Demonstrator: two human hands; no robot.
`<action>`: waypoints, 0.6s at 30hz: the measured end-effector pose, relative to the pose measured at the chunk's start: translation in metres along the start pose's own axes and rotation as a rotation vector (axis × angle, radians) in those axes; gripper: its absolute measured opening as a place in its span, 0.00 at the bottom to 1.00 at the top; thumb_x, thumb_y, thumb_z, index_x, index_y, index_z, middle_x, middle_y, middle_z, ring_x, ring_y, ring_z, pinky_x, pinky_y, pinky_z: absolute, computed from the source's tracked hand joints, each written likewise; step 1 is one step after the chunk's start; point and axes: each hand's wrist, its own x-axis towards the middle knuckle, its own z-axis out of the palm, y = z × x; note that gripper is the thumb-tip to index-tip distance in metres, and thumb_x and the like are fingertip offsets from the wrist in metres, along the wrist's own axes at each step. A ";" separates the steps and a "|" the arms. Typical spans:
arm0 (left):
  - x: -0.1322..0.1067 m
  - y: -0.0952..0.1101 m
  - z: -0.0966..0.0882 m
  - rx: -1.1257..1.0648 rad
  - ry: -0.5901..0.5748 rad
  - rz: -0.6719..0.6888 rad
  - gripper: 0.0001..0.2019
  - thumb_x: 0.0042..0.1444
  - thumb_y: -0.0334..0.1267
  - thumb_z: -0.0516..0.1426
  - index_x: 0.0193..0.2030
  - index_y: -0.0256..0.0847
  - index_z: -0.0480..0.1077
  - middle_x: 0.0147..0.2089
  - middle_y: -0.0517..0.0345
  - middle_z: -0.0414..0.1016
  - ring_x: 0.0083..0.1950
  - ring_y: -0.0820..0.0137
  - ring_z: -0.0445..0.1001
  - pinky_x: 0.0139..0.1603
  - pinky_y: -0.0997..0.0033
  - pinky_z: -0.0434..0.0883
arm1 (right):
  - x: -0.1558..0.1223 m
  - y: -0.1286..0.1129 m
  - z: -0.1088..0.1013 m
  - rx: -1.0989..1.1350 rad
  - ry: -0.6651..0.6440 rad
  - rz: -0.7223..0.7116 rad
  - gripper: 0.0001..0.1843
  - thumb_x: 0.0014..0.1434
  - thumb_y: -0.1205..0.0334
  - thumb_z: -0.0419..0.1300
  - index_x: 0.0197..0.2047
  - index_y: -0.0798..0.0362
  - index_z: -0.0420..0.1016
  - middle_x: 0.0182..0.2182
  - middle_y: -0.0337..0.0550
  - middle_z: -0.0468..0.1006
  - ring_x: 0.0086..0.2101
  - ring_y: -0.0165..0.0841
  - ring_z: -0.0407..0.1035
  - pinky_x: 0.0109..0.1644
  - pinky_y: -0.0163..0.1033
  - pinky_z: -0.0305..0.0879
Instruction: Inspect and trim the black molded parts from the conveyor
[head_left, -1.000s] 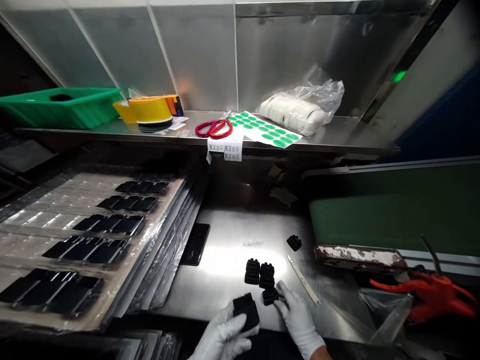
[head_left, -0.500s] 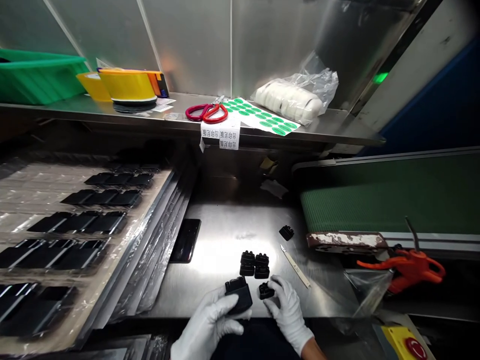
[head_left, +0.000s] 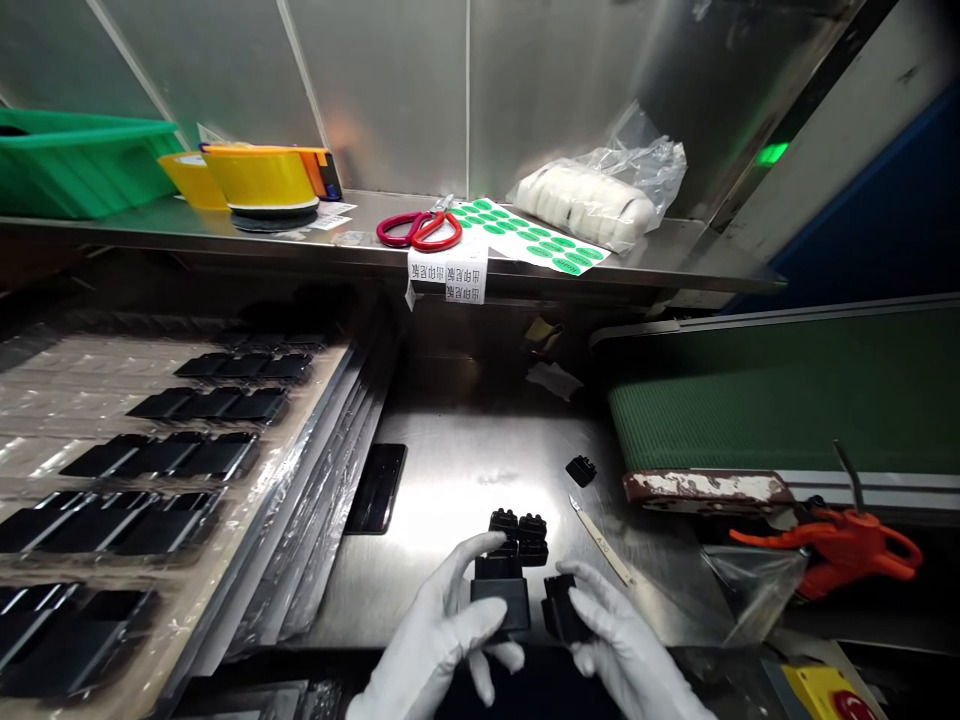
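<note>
Both my hands wear white gloves and are low at the front of the steel bench. My left hand is closed on a black rectangular plastic part. My right hand grips a smaller black plastic part close beside it. Just beyond my fingers lie two more small black ribbed parts side by side. A single black part lies farther back to the right. A slim craft knife rests on the bench right of the parts.
Clear plastic trays with rows of black parts are stacked on the left. A black phone-like slab lies beside them. A green conveyor belt runs on the right, with orange pliers below. On the shelf: red scissors, yellow tape, green stickers, green bin.
My right hand has lifted the small black part off the bench and drawn it toward me. My left hand has moved its larger part right, close to the small one.
</note>
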 end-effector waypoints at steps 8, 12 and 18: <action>-0.001 0.004 0.003 0.000 -0.006 0.008 0.27 0.50 0.42 0.64 0.55 0.38 0.61 0.42 0.46 0.73 0.28 0.66 0.78 0.16 0.81 0.66 | -0.034 -0.085 0.035 0.233 -0.176 0.110 0.31 0.49 0.58 0.73 0.52 0.51 0.64 0.31 0.37 0.73 0.27 0.29 0.73 0.23 0.26 0.66; -0.012 0.006 0.001 -0.020 0.009 0.008 0.28 0.48 0.44 0.66 0.54 0.40 0.63 0.43 0.46 0.74 0.29 0.65 0.78 0.16 0.81 0.66 | -0.036 -0.089 0.039 0.195 -0.235 0.118 0.34 0.49 0.56 0.73 0.53 0.51 0.61 0.35 0.41 0.74 0.26 0.28 0.74 0.21 0.26 0.67; -0.018 0.006 0.001 -0.043 0.040 -0.019 0.30 0.44 0.47 0.68 0.52 0.41 0.66 0.42 0.47 0.75 0.26 0.64 0.78 0.15 0.82 0.64 | -0.041 -0.094 0.043 0.149 -0.193 0.153 0.36 0.47 0.58 0.74 0.54 0.52 0.60 0.33 0.39 0.74 0.23 0.28 0.74 0.20 0.26 0.67</action>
